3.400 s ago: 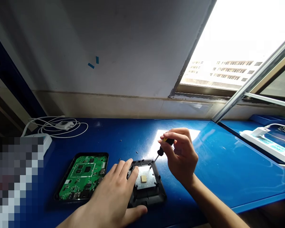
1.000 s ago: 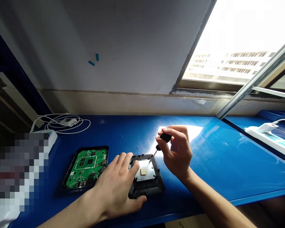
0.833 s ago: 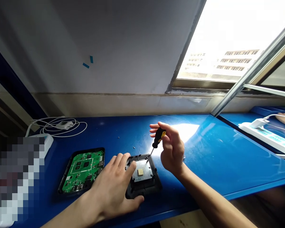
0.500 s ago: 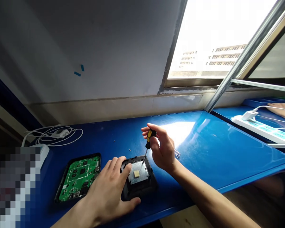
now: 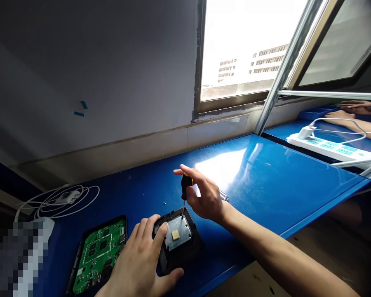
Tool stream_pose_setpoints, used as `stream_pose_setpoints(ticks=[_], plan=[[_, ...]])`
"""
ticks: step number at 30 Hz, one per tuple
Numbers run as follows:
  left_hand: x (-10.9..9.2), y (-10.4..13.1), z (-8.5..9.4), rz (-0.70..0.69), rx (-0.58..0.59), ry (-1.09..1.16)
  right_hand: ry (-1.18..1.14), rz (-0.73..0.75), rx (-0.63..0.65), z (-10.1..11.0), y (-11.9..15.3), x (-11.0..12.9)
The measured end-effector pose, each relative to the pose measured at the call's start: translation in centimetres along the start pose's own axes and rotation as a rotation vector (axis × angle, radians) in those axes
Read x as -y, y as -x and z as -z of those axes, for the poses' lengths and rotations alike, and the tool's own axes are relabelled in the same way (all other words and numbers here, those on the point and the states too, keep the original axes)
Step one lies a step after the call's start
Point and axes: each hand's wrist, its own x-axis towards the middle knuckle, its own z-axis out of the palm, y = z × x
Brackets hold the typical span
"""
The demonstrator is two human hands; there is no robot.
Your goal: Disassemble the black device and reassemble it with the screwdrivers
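My right hand [image 5: 205, 194] is closed round the black and yellow handle of a screwdriver [image 5: 184, 190], held nearly upright. Its tip meets the upper corner of a silver metal plate [image 5: 182, 229], though any screw under it is too small to make out. The plate lies in a black plastic housing [image 5: 181, 258] and carries a small cream square pad [image 5: 175, 235]. Across the housing's left side lies my left hand [image 5: 144, 251], gripping it with the thumb at the near edge. Left of that hand, a green circuit board [image 5: 95, 251] sits in another black shell.
Two tiny screws [image 5: 164, 203] lie on the blue table [image 5: 284, 181] beyond the housing. A coiled white cable with an adapter [image 5: 68, 198] is at the left. Rightward are a metal frame post [image 5: 284, 78], a white power strip [image 5: 327, 146] and another person's hands [image 5: 343, 114].
The view has swung to the right and tilted. The screwdriver stands more upright and its handle has turned, showing less yellow. My left hand stays on the housing.
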Motion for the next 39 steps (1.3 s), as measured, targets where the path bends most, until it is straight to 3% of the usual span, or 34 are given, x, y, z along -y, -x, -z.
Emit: stream_pose_setpoints(ticks=[9, 16, 23, 29, 39], plan=[[-0.4, -0.1, 0.2, 0.017, 0.029, 0.017, 0.023, -0.03, -0.038, -0.1, 0.1, -0.2], [-1.0, -0.3, 1.0, 0.093, 0.088, 0.061, -0.017, -0.18, -0.185, -0.5, 0.6, -1.4], [-1.2, -0.4, 1.4, 0.101, 0.126, 0.045, -0.108, -0.446, -0.193, -1.9, 1.3, -3.1], [-1.1, -0.2, 1.0, 0.054, 0.017, -0.022, -0.052, -0.631, -0.156, -2.7, 2.0, -5.1], [0.1, 0.8, -0.9, -0.01, -0.17, -0.061, 0.031, -0.61, -0.157, -2.4, 1.9, -6.2]])
